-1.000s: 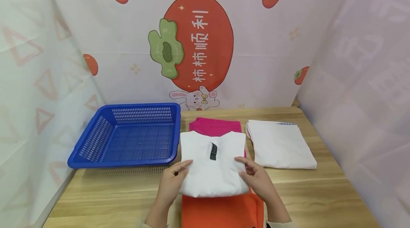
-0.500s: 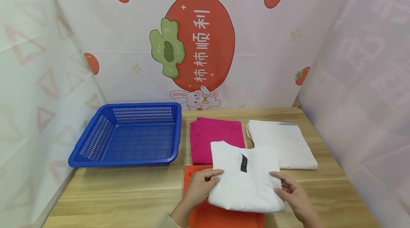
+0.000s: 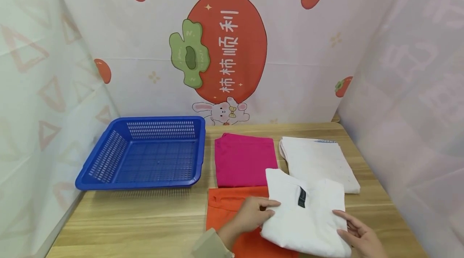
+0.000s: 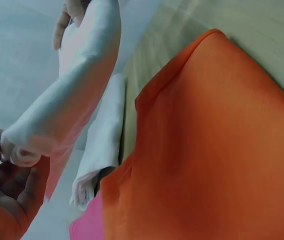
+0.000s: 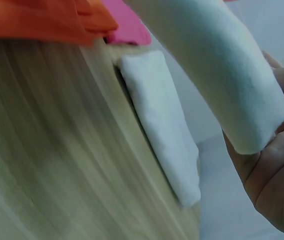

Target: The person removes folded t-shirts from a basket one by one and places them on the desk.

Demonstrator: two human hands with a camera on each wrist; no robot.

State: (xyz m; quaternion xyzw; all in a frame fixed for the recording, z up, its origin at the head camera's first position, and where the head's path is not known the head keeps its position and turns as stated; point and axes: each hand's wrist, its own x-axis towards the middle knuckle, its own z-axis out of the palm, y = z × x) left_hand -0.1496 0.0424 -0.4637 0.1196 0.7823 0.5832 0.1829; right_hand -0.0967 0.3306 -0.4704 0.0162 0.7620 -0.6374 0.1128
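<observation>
Both hands hold a folded white shirt (image 3: 306, 217) with a dark neck label, in the air over the right front of the table. My left hand (image 3: 253, 213) pinches its left edge between thumb and fingers; the left wrist view shows the rolled layers at that edge. On the opposite edge my right hand (image 3: 359, 234) pinches the shirt the same way. Under the left forearm lies a folded orange garment (image 3: 232, 205), partly hidden by the shirt. Behind it is a folded magenta garment (image 3: 246, 161). Another folded white garment (image 3: 319, 161) lies at the back right, its near corner covered by the held shirt.
A blue plastic basket (image 3: 197, 169) with slotted sides stands at the back left, with nothing in it. The wooden table (image 3: 145, 221) is enclosed by printed cloth hangings (image 3: 290, 68) at the back and on both sides.
Both hands have carried the white shirt rightward and toward the front of the table, tilting it slightly. The magenta garment and much of the orange one have come into sight.
</observation>
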